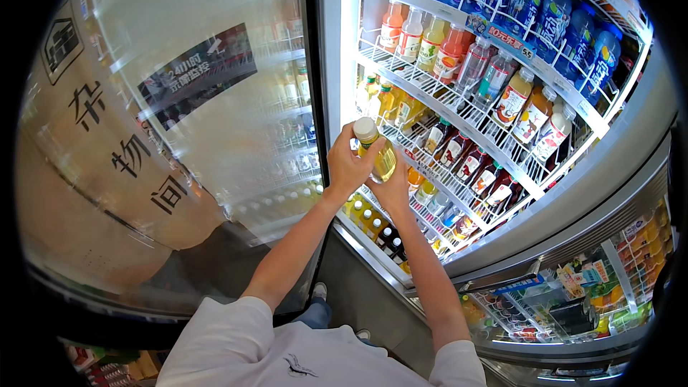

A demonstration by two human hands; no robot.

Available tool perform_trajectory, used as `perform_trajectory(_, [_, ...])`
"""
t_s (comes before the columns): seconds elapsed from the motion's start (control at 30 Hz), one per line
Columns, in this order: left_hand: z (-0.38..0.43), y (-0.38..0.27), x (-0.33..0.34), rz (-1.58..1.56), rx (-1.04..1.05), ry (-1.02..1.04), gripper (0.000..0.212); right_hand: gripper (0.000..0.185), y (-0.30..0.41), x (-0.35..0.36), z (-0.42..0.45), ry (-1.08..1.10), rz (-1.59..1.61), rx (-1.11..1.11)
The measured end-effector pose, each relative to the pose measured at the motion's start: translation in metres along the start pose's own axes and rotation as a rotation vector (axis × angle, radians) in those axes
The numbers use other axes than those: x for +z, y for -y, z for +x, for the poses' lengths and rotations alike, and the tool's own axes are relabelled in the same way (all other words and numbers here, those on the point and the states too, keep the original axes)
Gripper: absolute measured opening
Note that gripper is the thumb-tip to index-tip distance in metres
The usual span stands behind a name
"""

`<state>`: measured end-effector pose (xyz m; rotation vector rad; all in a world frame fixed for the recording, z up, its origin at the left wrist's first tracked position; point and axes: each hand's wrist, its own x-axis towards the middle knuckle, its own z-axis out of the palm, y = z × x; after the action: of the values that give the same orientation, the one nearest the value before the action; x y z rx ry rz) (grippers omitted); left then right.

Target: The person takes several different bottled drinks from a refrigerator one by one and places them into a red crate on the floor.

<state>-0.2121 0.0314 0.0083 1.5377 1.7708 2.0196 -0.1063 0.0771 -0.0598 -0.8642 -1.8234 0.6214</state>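
Note:
Both my hands hold one clear plastic bottle of yellow drink [384, 164] with a white cap, in front of the lit shelves of a drinks cooler. My left hand [346, 164] grips it near the neck from the left, thumb across the bottle. My right hand [394, 185] is round its lower part from the right, partly hidden by the bottle. Just behind, yellow bottles [385, 103] stand on a wire shelf. Dark bottles with pale labels [454, 149] fill the same shelf further right.
The glass cooler door [215, 145] stands open at the left. Wire shelves carry blue drink bottles [524, 2] above and juice bottles [430, 45] in the middle. More bottles [371, 223] sit at the bottom, by the metal sill [371, 252]. Another glass-fronted cooler [570, 301] is at the lower right.

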Motion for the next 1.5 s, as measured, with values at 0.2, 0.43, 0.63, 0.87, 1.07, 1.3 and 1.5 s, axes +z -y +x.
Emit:
perform_trajectory(0.2, [-0.023, -0.022, -0.029, -0.087, -0.026, 0.023, 0.039, 0.071, 0.036, -0.005, -0.025, 0.129, 0.279, 0.066])
perform_trajectory(0.43, [-0.057, -0.029, -0.05, -0.245, -0.159, 0.296, 0.037, 0.066, 0.064, -0.02, -0.066, 0.237, 0.37, 0.177])
perform_trajectory(0.63, [-0.074, -0.054, -0.081, -0.1, -0.113, 0.441, 0.045, 0.051, 0.078, -0.014, -0.084, 0.291, 0.528, 0.221])
perform_trajectory(0.87, [-0.09, -0.057, -0.095, -0.15, -0.097, 0.45, 0.046, 0.052, 0.102, -0.017, -0.114, 0.242, 0.664, 0.382])
perform_trajectory(1.07, [-0.108, -0.078, -0.112, -0.306, -0.235, 0.567, 0.069, 0.044, 0.111, -0.033, -0.136, 0.184, 0.532, 0.248])
perform_trajectory(1.3, [-0.142, -0.168, -0.219, -0.34, -0.155, 0.412, 0.067, 0.035, 0.232, -0.042, -0.188, 0.146, 0.558, 0.333])
perform_trajectory(1.5, [-0.194, -0.225, -0.331, -0.234, 0.337, 0.243, 0.081, 0.101, 0.3, -0.066, -0.192, 0.833, 0.814, 0.107])
